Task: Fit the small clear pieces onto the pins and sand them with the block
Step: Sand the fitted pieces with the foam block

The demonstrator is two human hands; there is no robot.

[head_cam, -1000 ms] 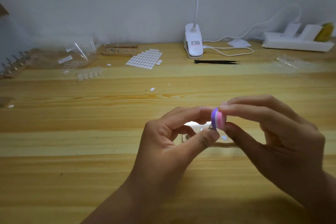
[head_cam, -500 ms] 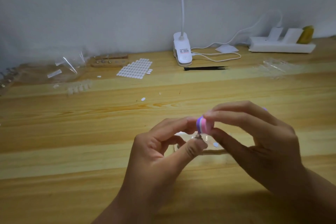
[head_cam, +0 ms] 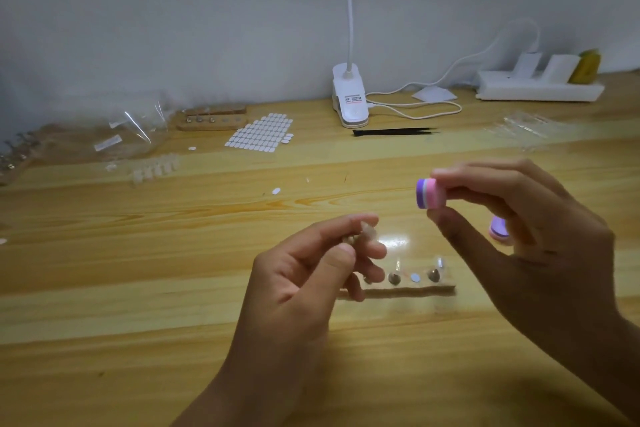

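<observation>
1. A small clear, pale piece [head_cam: 367, 231] is pinched between the thumb and curled fingers of the left hand [head_cam: 311, 274], raised above the light wooden table [head_cam: 138, 288]. Whether it sits on a pin cannot be told.
2. A purple, white and pink layered sanding block [head_cam: 428, 193] is gripped between the thumb and fingertips of the right hand [head_cam: 526, 236], up and to the right of the piece and apart from it.
3. The block's flat purple face is best brought square against the piece's edge, and short, light strokes are advised. The pinch should be kept firm so that the piece is not flicked away.
4. A low wooden pin strip [head_cam: 415, 289] lies on the table under the gap between the hands, with metal-headed pins [head_cam: 394, 277] standing in it. The sanding is better done clear above it, so that the pins are not knocked.
</observation>
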